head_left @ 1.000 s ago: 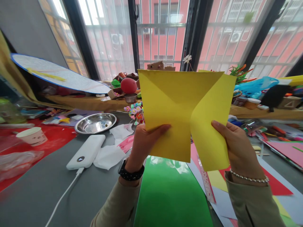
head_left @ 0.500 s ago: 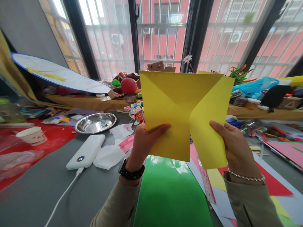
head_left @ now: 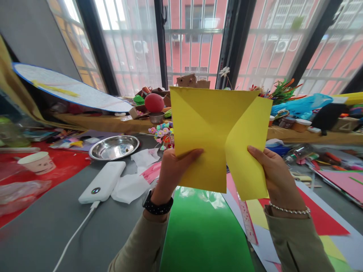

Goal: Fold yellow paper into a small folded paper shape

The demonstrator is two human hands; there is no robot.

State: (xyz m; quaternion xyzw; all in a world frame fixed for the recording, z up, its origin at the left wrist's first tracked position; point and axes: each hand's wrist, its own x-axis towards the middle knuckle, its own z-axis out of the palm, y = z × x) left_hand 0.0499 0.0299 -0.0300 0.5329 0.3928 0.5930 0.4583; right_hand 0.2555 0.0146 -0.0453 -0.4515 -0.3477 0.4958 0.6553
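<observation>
A sheet of yellow paper (head_left: pixel 202 128) is held up in the air between both hands, with a split running up from its lower edge and its right part bending toward me. My left hand (head_left: pixel 177 168) pinches the left side, thumb in front and the other fingers hidden behind. On the right part, my right hand (head_left: pixel 272 172) grips the edge with its thumb on the near face. Below the paper lies a glossy green board (head_left: pixel 207 230). A pink patterned ruler (head_left: pixel 248 223) rests beside the board's right edge.
Left of the board are a white power bank (head_left: pixel 103 182) with a cable, crumpled tissue (head_left: pixel 129 188), a metal dish (head_left: pixel 114 147) and a paper cup (head_left: pixel 36 162). Coloured paper (head_left: pixel 317 211) lies at the right. A red ball (head_left: pixel 154 102) sits among clutter on the windowsill.
My right hand has shifted slightly left, carrying the right part of the yellow paper closer to the left part. My left hand has hardly moved.
</observation>
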